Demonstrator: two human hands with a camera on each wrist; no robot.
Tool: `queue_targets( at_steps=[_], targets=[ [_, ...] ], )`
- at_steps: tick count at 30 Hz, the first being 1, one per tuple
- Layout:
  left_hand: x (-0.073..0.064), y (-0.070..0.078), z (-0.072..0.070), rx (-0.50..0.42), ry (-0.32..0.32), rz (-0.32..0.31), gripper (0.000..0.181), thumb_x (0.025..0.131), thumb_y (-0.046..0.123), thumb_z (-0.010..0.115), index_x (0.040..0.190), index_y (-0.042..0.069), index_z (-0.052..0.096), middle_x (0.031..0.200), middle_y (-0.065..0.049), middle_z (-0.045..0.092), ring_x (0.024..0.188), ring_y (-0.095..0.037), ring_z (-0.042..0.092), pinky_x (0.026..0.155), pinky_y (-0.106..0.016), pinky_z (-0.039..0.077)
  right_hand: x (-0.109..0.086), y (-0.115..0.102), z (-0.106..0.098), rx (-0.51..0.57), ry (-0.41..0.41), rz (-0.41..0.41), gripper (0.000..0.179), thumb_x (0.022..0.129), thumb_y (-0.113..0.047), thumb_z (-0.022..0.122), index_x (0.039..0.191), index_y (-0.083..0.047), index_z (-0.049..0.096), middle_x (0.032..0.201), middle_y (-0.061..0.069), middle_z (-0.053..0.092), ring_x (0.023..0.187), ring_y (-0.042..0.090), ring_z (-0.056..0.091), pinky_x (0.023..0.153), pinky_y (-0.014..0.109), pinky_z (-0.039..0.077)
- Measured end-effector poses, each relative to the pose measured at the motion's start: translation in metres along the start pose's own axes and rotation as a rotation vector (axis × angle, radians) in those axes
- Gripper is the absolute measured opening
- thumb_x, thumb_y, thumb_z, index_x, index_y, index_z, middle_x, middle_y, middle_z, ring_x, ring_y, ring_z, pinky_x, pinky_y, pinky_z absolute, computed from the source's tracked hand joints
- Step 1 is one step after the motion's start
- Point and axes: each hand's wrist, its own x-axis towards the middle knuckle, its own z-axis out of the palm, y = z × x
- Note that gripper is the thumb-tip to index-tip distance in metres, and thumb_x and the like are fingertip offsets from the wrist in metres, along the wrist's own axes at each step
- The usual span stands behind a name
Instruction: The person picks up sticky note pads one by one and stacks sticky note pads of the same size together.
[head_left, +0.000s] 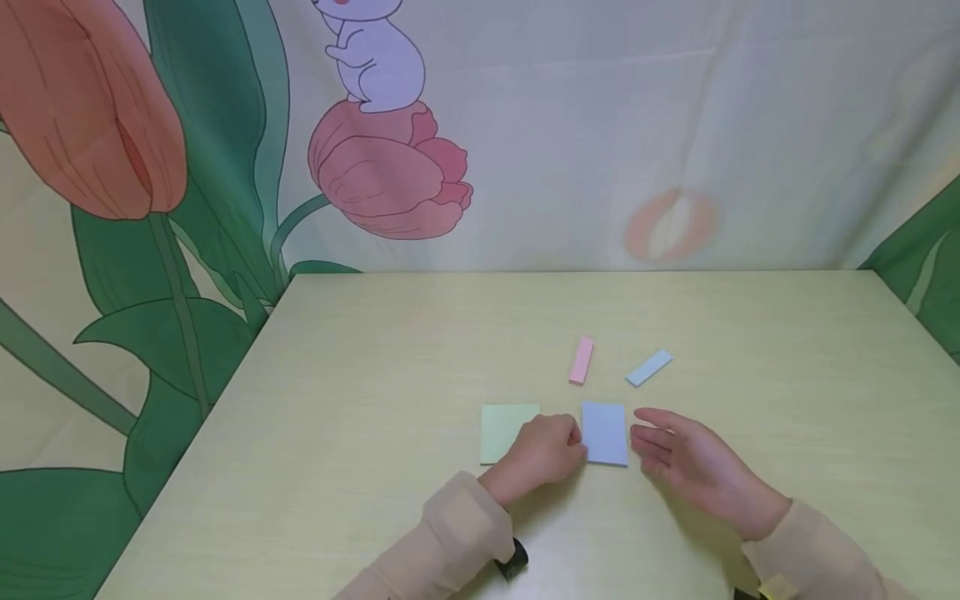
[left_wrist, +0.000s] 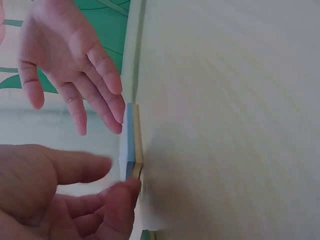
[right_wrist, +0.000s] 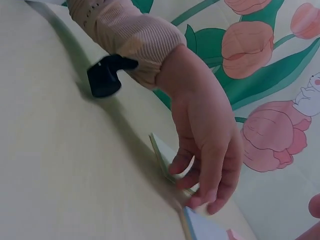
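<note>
A flat blue rectangular tile (head_left: 604, 433) lies between the two hands on the table. The left wrist view shows that tile (left_wrist: 131, 135) edge-on, with a blue upper layer over a tan one. My left hand (head_left: 546, 450) is at its left edge, fingers loosely bent and thumb apart from them; the fingertips appear to touch the edge. Just off the right edge is my right hand (head_left: 697, 471), palm turned inward and fingers extended, holding nothing. A pale green square tile (head_left: 502, 429) is partly hidden behind the left hand.
Beyond the blue tile lie a narrow pink strip (head_left: 581, 360) and a narrow light-blue strip (head_left: 649, 367). The pale wooden table (head_left: 375, 358) ends at a curtain (head_left: 562, 150) printed with tulips and a white animal. A black band (head_left: 513, 560) sits at the left wrist.
</note>
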Motion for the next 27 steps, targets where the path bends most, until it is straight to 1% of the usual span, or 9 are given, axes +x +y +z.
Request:
queue_targets(
  at_steps=[2, 5, 8, 9, 12, 15, 18, 22, 27],
  targets=[
    [0.002, 0.0, -0.003, -0.073, 0.028, 0.006, 0.027, 0.086, 0.015, 0.049, 0.109, 0.003, 0.054, 0.097, -0.005, 0.061, 0.071, -0.011, 0.05, 0.065, -0.021, 0.041, 0.002, -0.005, -0.002, -0.01, 0.006, -0.017, 0.059, 0.096, -0.028, 0.025, 0.14, 0.0, -0.002, 0.146, 0.023, -0.004, 0.135, 0.033, 0.004, 0.11, 0.04, 0.007],
    [0.006, 0.001, -0.005, -0.232, 0.007, 0.012, 0.05, 0.089, 0.014, 0.041, 0.137, 0.003, 0.028, 0.115, -0.015, 0.054, 0.058, -0.01, 0.043, 0.058, -0.024, 0.04, 0.007, -0.01, -0.005, -0.022, -0.004, -0.041, 0.056, 0.097, -0.027, 0.018, 0.139, 0.002, -0.005, 0.146, 0.022, -0.006, 0.135, 0.032, 0.002, 0.11, 0.04, 0.005],
    [0.007, 0.004, -0.005, -0.359, -0.076, -0.011, 0.059, 0.09, 0.014, 0.038, 0.141, 0.005, 0.011, 0.121, -0.019, 0.047, 0.044, -0.011, 0.028, 0.045, -0.023, 0.032, 0.011, -0.013, -0.007, -0.032, 0.002, -0.038, 0.056, 0.096, -0.027, 0.017, 0.139, 0.002, -0.004, 0.146, 0.022, -0.004, 0.136, 0.032, 0.003, 0.11, 0.04, 0.006],
    [0.008, 0.004, -0.004, -0.374, -0.096, -0.016, 0.06, 0.09, 0.015, 0.039, 0.142, 0.004, 0.009, 0.122, -0.019, 0.047, 0.045, -0.011, 0.03, 0.042, -0.023, 0.029, 0.013, -0.013, -0.007, -0.04, 0.008, -0.034, 0.057, 0.096, -0.027, 0.018, 0.14, 0.002, -0.004, 0.146, 0.023, -0.003, 0.135, 0.033, 0.004, 0.11, 0.04, 0.007],
    [0.009, 0.006, 0.0, -0.378, -0.125, -0.027, 0.061, 0.091, 0.015, 0.039, 0.141, 0.003, 0.007, 0.137, -0.015, 0.036, 0.052, -0.015, 0.035, 0.046, -0.024, 0.031, 0.018, -0.012, -0.007, -0.066, 0.035, -0.018, 0.057, 0.096, -0.029, 0.022, 0.14, 0.0, -0.001, 0.145, 0.025, 0.001, 0.135, 0.035, 0.008, 0.11, 0.041, 0.01],
    [0.01, 0.007, 0.002, -0.362, -0.118, -0.038, 0.06, 0.091, 0.015, 0.04, 0.141, 0.002, 0.009, 0.143, -0.013, 0.027, 0.07, -0.018, 0.043, 0.056, -0.026, 0.035, 0.022, -0.011, -0.006, -0.095, 0.057, -0.006, 0.058, 0.096, -0.031, 0.023, 0.141, -0.002, 0.001, 0.145, 0.026, 0.004, 0.134, 0.035, 0.011, 0.109, 0.042, 0.013],
    [0.011, 0.008, 0.003, -0.351, -0.106, -0.046, 0.06, 0.091, 0.016, 0.04, 0.141, 0.003, 0.011, 0.143, -0.012, 0.026, 0.088, -0.019, 0.047, 0.071, -0.028, 0.04, 0.024, -0.011, -0.005, -0.116, 0.076, 0.0, 0.058, 0.095, -0.032, 0.025, 0.141, -0.003, 0.004, 0.144, 0.026, 0.008, 0.132, 0.034, 0.016, 0.108, 0.04, 0.019],
    [0.012, 0.01, 0.004, -0.348, -0.098, -0.061, 0.06, 0.09, 0.017, 0.042, 0.141, 0.003, 0.013, 0.144, -0.011, 0.025, 0.11, -0.016, 0.041, 0.091, -0.031, 0.035, 0.025, -0.01, -0.005, -0.14, 0.093, 0.006, 0.058, 0.095, -0.033, 0.028, 0.141, -0.005, 0.008, 0.144, 0.026, 0.011, 0.129, 0.032, 0.021, 0.101, 0.035, 0.028],
    [0.012, 0.012, 0.004, -0.353, -0.096, -0.075, 0.059, 0.09, 0.017, 0.042, 0.141, 0.003, 0.015, 0.144, -0.01, 0.025, 0.116, -0.014, 0.038, 0.097, -0.033, 0.033, 0.027, -0.009, -0.006, -0.153, 0.098, 0.012, 0.057, 0.095, -0.033, 0.028, 0.141, -0.006, 0.009, 0.144, 0.026, 0.012, 0.129, 0.031, 0.022, 0.097, 0.033, 0.03]
  ],
)
